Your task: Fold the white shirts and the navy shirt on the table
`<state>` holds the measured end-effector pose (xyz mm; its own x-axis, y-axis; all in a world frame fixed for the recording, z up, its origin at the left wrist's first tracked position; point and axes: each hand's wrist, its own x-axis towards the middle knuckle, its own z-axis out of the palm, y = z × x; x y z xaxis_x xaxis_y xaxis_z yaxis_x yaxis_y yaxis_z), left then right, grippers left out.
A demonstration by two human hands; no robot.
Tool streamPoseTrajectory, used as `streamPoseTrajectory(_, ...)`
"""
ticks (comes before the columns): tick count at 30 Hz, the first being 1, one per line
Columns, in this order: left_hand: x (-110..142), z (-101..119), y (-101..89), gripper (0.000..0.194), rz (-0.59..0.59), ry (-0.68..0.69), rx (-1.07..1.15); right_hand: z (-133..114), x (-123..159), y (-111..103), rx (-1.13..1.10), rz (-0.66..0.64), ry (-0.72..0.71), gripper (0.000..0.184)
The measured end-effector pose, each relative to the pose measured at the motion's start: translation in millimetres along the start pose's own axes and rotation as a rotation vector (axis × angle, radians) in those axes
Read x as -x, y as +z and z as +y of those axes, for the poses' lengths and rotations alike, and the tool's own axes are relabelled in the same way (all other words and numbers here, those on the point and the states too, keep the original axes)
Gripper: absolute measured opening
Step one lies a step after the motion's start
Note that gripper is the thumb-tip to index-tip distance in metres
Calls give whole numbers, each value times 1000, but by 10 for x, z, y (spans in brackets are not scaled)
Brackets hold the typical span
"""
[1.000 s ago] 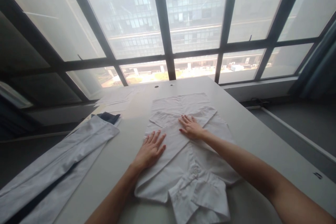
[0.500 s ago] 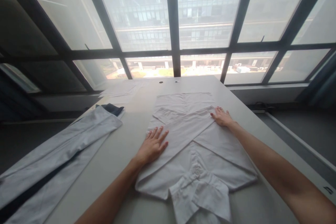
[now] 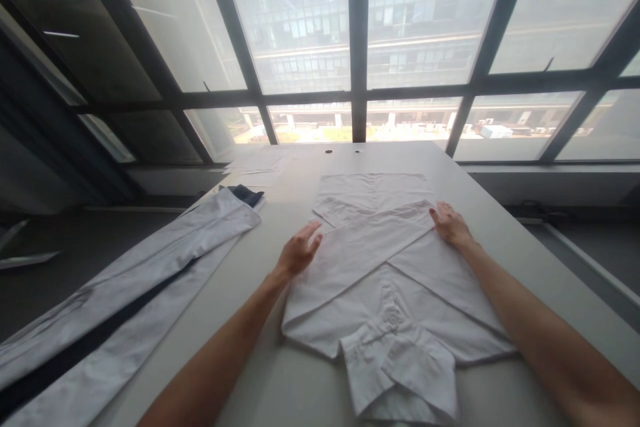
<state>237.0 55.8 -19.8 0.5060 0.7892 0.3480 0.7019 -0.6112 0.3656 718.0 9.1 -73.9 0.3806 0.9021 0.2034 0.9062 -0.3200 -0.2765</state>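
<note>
A white collared shirt point(image 3: 365, 247) lies flat on the white table point(image 3: 240, 340), its collar point(image 3: 425, 367) toward me. Its sleeves are folded across the body, one over the other, and the hem is at the far end. My left hand point(image 3: 300, 248) is at the shirt's left edge, thumb and fingers apart; whether the fingertips touch the cloth I cannot tell. On the opposite edge, by the end of the upper sleeve, my right hand point(image 3: 451, 223) rests with its fingers extended. Neither hand visibly grips the cloth.
To the left lies a long light-grey garment point(image 3: 165, 267) with dark parts, reaching over the table's left side. Sheets of white paper point(image 3: 255, 163) lie at the far left corner. Tall framed windows point(image 3: 357, 47) stand behind the table, with a dark curtain point(image 3: 50, 107) at left.
My left hand has lifted off the upper sleeve and moved farther along to the shirt's left edge. My right hand has shifted slightly outward at the right edge. The view has turned left.
</note>
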Motion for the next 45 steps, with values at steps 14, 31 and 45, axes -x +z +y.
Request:
streamPoseTrajectory(14,718,335,-230,48,-359,325,-5,145,-63,133,-19,73,-43,73)
streamPoseTrajectory(31,805,221,-346,48,-247,215,88,120,-38,54,-41,120,-70,53)
streamPoseTrajectory(45,814,145,-193,64,-441,394,-177,136,-147,28,-728,328,197,24)
